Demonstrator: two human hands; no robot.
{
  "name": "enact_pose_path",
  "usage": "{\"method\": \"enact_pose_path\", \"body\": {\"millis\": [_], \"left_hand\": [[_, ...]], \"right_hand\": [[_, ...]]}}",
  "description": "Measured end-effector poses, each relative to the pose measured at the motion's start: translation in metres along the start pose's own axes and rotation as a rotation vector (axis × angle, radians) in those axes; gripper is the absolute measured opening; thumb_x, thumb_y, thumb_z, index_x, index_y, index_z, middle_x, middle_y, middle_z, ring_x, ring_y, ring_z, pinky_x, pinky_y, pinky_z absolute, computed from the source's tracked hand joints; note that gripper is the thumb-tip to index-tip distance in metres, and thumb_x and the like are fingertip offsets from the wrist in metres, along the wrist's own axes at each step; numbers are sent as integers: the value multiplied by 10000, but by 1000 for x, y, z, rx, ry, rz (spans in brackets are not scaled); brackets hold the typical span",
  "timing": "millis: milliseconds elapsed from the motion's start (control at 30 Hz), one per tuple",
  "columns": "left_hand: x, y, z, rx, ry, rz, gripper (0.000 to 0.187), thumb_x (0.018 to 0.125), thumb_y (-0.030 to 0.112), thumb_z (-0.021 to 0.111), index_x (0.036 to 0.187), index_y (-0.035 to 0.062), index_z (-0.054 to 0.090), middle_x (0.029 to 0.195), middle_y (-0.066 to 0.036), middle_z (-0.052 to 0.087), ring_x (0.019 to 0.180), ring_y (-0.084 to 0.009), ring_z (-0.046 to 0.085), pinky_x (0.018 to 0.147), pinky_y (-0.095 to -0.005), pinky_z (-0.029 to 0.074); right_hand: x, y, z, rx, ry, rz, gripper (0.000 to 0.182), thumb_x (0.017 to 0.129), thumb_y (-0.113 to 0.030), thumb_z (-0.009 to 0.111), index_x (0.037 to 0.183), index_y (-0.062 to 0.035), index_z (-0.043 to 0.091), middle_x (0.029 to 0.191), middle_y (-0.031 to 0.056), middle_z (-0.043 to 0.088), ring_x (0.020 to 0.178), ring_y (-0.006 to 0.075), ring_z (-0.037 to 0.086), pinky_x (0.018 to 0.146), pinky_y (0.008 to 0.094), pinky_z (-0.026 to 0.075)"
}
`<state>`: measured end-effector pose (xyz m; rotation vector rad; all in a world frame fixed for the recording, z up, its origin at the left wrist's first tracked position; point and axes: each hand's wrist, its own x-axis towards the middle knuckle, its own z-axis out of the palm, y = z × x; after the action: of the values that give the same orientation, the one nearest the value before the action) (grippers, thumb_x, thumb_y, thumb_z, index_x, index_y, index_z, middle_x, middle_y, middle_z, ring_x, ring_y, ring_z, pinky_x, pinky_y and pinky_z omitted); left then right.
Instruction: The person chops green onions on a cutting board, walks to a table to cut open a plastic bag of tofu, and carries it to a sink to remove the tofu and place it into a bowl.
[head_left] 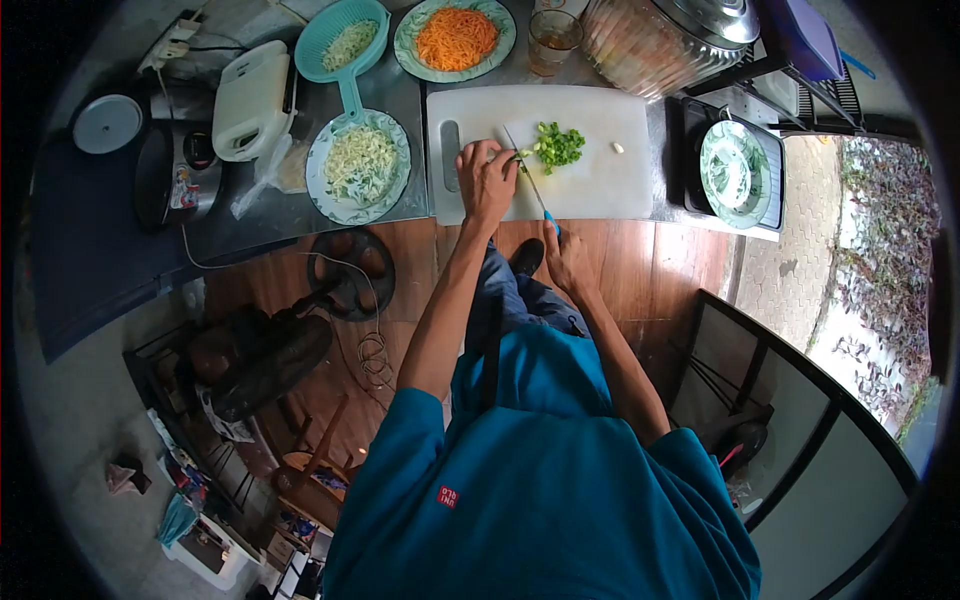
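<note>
My right hand (pixel 567 258) is closed round the blue handle of a kitchen knife (pixel 532 178), whose blade slants up and left across the white cutting board (pixel 600 195). Just left of the blade, my left hand (pixel 487 180) has its fingers curled over green onion (pixel 521 158), pressing it on the board; most of what lies under those fingers is hidden. To the right of the blade is a small heap of chopped green onion (pixel 560 146). A pale piece like a garlic clove (pixel 617 148) lies alone farther right on the board.
Left of the board sit a plate (pixel 316 182) of pale shreds and a teal strainer (pixel 302 50). Behind it stand a plate (pixel 405 48) of shredded carrot, a glass (pixel 555 42) and a big lidded jar (pixel 650 45). A green-patterned plate (pixel 735 175) rests in a dark tray at right.
</note>
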<state>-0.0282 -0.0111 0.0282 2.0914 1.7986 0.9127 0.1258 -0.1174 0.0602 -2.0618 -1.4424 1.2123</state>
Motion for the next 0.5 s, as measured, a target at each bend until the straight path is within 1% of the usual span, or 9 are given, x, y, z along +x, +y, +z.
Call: {"method": "enact_pose_path", "body": {"millis": [33,67,100,167,267,300,367,433,500], "left_hand": [[0,1,5,33,-25,7,127,766,142,712,882,91,725,959,-33,568,1010,-238,498,910,-409,362],[1,0,9,61,-6,3,71,770,144,707,822,98,721,917,-14,587,996,-229,500,919,-400,346],[2,0,12,61,-10,1,71,770,144,707,822,98,721,917,-14,587,996,-229,500,919,-400,346],[0,1,15,148,-15,-13,80,789,162,688,844,115,721,926,-12,633,1004,-231,524,889,-418,346],[-1,1,16,173,-19,-11,84,804,173,681,850,114,719,899,-12,653,1001,-232,533,899,-422,338],[2,1,17,172,-9,-5,84,804,173,681,850,114,719,899,-12,653,1001,-232,533,899,-422,338],[-5,-3,18,90,26,13,94,809,175,684,870,112,720,886,-9,661,1001,-232,537,905,-417,333],[-8,-4,15,54,27,31,99,804,176,692,875,115,725,908,-1,666,1000,-226,534,906,-415,330],[-11,-2,8,49,74,24,93,801,175,699,874,126,730,908,12,653,1001,-215,528,909,-413,326]], "right_hand": [[4,10,8,-42,5,-16,541,983,-419,439,856,74,622,800,364,587,802,546,570,751,559,450],[8,21,15,-82,10,-29,539,982,-425,437,872,67,628,809,363,593,818,549,569,760,565,453],[8,17,15,-82,8,-25,539,982,-425,437,872,67,628,809,363,593,818,549,569,760,565,453],[1,9,18,-44,33,42,523,981,-426,435,916,55,630,839,365,601,845,552,565,767,582,454],[-6,39,25,-131,43,28,516,981,-427,432,953,51,625,856,381,592,850,542,572,758,587,458],[-8,34,15,-130,51,19,516,981,-427,432,953,51,625,856,381,592,850,542,572,758,587,458],[-23,20,-7,-43,-38,54,516,982,-428,429,948,48,625,869,382,593,837,539,578,746,584,459],[-14,22,-5,-83,-23,21,522,985,-432,423,964,51,618,890,377,596,853,541,572,768,577,451],[-8,16,-5,-118,-35,141,529,986,-433,422,971,61,611,923,372,596,877,546,552,794,568,438]]}}
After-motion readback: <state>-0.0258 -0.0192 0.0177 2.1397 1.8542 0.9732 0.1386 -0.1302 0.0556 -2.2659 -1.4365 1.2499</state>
